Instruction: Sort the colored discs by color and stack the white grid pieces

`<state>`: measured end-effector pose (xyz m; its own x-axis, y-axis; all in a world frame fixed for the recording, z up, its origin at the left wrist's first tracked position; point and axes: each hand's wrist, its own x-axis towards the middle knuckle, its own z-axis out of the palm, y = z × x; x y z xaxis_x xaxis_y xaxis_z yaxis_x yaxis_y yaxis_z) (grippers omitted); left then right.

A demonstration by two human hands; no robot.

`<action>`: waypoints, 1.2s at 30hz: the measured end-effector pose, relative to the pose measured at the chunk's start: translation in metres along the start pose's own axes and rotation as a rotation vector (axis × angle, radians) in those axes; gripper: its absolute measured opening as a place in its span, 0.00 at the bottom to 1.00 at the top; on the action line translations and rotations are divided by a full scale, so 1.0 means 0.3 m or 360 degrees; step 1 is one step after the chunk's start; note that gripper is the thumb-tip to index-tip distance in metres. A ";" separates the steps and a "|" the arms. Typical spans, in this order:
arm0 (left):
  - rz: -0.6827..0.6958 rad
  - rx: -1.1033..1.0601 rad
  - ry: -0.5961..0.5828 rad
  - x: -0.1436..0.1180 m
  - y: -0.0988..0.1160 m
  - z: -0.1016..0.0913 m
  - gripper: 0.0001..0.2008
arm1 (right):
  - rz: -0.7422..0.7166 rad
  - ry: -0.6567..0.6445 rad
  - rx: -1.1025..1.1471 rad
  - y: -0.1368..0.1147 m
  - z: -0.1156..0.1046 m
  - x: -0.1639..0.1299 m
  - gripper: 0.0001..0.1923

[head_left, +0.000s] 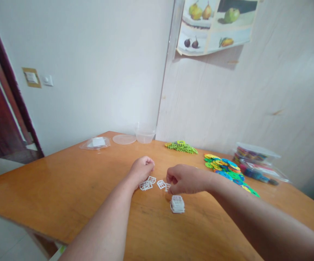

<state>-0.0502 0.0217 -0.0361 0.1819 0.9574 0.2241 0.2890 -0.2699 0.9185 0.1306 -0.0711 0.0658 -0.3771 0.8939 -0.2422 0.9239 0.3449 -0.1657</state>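
A few small white lattice pieces [148,183] lie loose on the wooden worktop [64,188], just in front of the person, and both hands are down among them. The left hand [142,168] is curled into a loose fist with its knuckles resting at the far edge of the loose pieces; whether it pinches one I cannot tell. The right hand [185,179] is also closed, its fingertips drawn together over a white piece [164,185] at the worktop surface, seemingly pinching it. Just below that hand stands a neat stack of white pieces [177,204], squared up, so that like pieces sit together apart from the loose ones.

Farther out, to the right, a spread of coloured discs [227,169] in green, blue and yellow lies flat, with a clear box of coloured parts [255,159] beyond it. A pile of green pieces [182,146] sits near the wall. At the far edge are a clear tub [145,135], a round lid [124,139] and a clear bag [95,143]. A fruit poster [216,23] hangs above.
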 end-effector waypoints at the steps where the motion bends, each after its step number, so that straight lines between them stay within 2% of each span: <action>1: -0.0009 0.0003 -0.0002 0.001 -0.003 0.000 0.07 | -0.0003 -0.0002 0.0005 0.003 -0.005 -0.028 0.16; 7: -0.0044 0.0002 -0.0002 -0.004 0.006 -0.004 0.08 | 0.0028 -0.0039 0.0042 0.015 0.011 -0.122 0.16; 12: -0.0044 0.0015 0.0017 -0.009 0.018 -0.006 0.07 | 0.0043 -0.0041 0.0067 0.021 0.024 -0.130 0.25; 16: -0.0053 0.0014 0.0013 -0.009 0.019 -0.006 0.07 | 0.0057 0.0013 -0.0056 0.014 0.041 -0.138 0.31; 23: -0.0049 0.0035 0.0003 -0.008 0.019 -0.004 0.06 | 0.0055 0.0134 -0.0085 -0.006 0.081 -0.151 0.21; 26: -0.0056 0.0034 0.0002 -0.005 0.017 -0.004 0.07 | 0.0062 0.0125 -0.0047 -0.008 0.072 -0.154 0.23; 28: -0.0063 0.0037 0.0001 -0.004 0.015 -0.004 0.07 | 0.0053 0.0130 -0.0010 -0.005 0.060 -0.147 0.25; 30: -0.0056 0.0044 0.0005 -0.003 0.014 -0.004 0.07 | 0.0043 0.0165 0.0003 0.000 0.047 -0.124 0.21; 33: -0.0030 0.0048 0.0011 -0.003 0.012 -0.004 0.06 | 0.0027 0.0229 -0.0037 0.003 0.036 -0.062 0.15; 36: -0.0027 0.0042 0.0016 -0.003 0.011 -0.005 0.07 | -0.0016 0.0171 -0.0120 -0.001 0.036 0.015 0.18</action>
<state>-0.0509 0.0200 -0.0328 0.1671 0.9628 0.2123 0.3168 -0.2563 0.9132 0.1280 -0.0702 0.0543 -0.3809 0.9145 -0.1365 0.9239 0.3707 -0.0942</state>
